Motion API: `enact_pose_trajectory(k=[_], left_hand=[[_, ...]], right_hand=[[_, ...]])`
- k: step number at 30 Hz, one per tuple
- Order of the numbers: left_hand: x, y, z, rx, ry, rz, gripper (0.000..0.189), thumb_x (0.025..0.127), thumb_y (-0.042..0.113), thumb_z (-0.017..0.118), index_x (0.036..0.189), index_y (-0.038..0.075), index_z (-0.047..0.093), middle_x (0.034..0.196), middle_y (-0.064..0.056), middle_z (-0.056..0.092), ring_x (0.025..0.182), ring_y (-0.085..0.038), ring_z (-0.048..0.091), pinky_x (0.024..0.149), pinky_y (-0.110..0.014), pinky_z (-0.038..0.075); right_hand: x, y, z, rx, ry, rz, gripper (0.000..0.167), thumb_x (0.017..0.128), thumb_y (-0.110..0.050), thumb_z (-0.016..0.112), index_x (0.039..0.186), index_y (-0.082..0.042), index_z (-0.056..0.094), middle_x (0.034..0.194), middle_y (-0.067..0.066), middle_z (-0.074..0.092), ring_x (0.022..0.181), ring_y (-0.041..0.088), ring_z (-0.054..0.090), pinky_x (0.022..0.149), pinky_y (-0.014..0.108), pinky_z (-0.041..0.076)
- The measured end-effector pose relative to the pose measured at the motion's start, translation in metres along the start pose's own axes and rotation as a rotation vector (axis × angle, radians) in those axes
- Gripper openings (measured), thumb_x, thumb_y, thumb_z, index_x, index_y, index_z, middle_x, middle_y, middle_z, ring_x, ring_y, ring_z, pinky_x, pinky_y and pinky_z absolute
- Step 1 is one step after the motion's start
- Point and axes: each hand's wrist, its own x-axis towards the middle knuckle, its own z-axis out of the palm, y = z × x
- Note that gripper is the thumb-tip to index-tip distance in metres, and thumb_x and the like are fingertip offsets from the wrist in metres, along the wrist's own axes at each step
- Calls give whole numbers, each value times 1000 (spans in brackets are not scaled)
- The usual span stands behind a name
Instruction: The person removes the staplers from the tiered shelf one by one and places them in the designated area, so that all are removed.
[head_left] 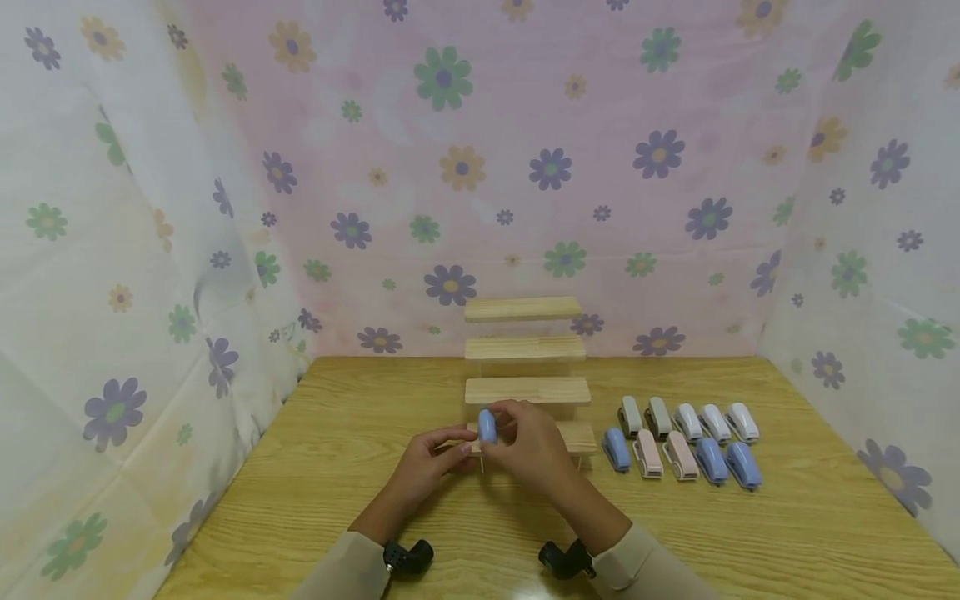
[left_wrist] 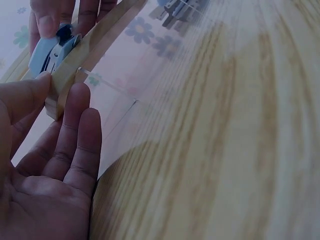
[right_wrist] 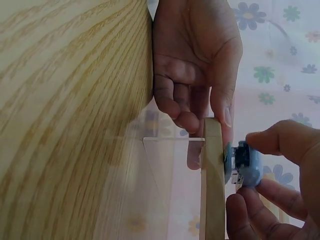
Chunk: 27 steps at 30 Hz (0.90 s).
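Observation:
A small blue stapler [head_left: 487,426] sits at the left end of the lowest wooden step [head_left: 579,437] of a display stand. My right hand [head_left: 534,448] pinches it between thumb and fingers, as the right wrist view also shows, its base on or just over the wood. My left hand [head_left: 422,468] grips the step's left end, thumb at the upper face and fingers beneath. In the left wrist view the left thumb [left_wrist: 27,97] reaches close to the stapler; whether they touch I cannot tell.
Three more wooden steps [head_left: 527,389] rise behind the lowest, on clear supports [right_wrist: 172,139]. To the right stand two rows of small staplers: grey [head_left: 630,415] and white [head_left: 742,421] behind, blue [head_left: 742,464] and pink [head_left: 648,453] in front. Flowered cloth [head_left: 510,125] encloses the table [head_left: 360,400].

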Motion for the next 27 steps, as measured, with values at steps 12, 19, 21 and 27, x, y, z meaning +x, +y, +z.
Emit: enact_pose_trajectory(k=[12, 19, 21, 27], left_hand=[[-2, 3, 1, -11, 10, -3, 35, 103, 14, 65, 132, -5, 66, 159, -22, 42, 108, -27, 74, 95, -34, 63], [-1, 3, 2, 4, 21, -2, 35, 103, 15, 66, 132, -4, 67, 157, -21, 45, 106, -25, 73, 93, -34, 63], [-1, 3, 1, 1, 23, -3, 35, 102, 14, 66, 132, -4, 67, 157, -22, 45, 105, -25, 74, 93, -33, 63], [-1, 1, 1, 1, 20, -6, 34, 103, 14, 66, 131, -5, 66, 158, -23, 43, 104, -22, 74, 94, -33, 63]], right_hand=[[-1, -1, 0, -18, 18, -28, 46, 85, -20, 85, 128, -14, 71, 97, -4, 69, 81, 9, 66, 67, 24, 60], [-3, -3, -5, -8, 38, -14, 36, 86, -12, 82, 121, -12, 75, 97, -1, 75, 80, 9, 71, 67, 26, 63], [-4, -4, -6, -20, 40, -17, 35, 85, -13, 83, 119, -11, 76, 95, -1, 75, 78, 8, 70, 65, 25, 63], [-7, -4, -10, -59, 47, -18, 35, 83, -14, 86, 117, -13, 77, 92, -2, 74, 76, 7, 69, 63, 22, 61]])
